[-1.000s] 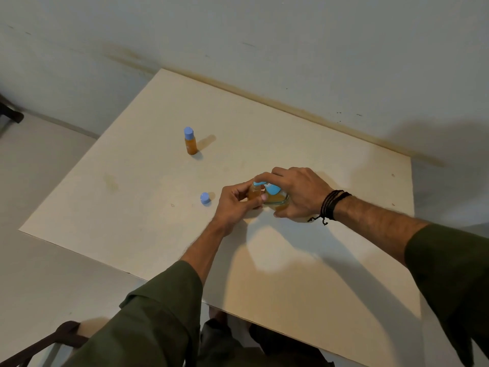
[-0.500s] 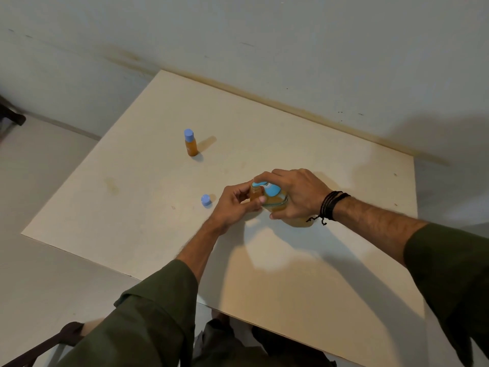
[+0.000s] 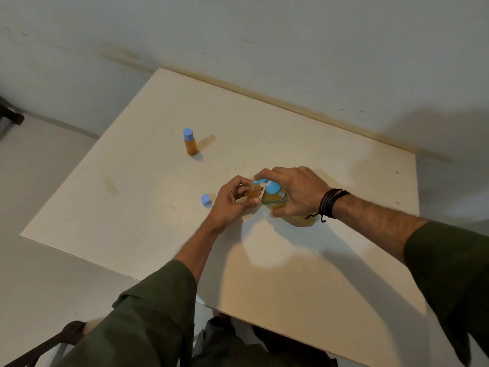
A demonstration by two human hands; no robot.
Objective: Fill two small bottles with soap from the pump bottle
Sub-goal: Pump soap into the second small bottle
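My left hand (image 3: 230,201) pinches the light, tippy open small bottle (image 3: 253,192) low while my right hand (image 3: 296,193) grips the heavier pump bottle (image 3: 275,198).

- No text, brand, number or sign can be read anywhere in the head view.
- The capped small bottle (image 3: 190,143) at the far left of the counter (image 3: 291,274) carries a faint pale mark on its side (too small and blurred to tell whether it is lettering).
- The pump bottle (image 3: 275,198) shows no legible label.
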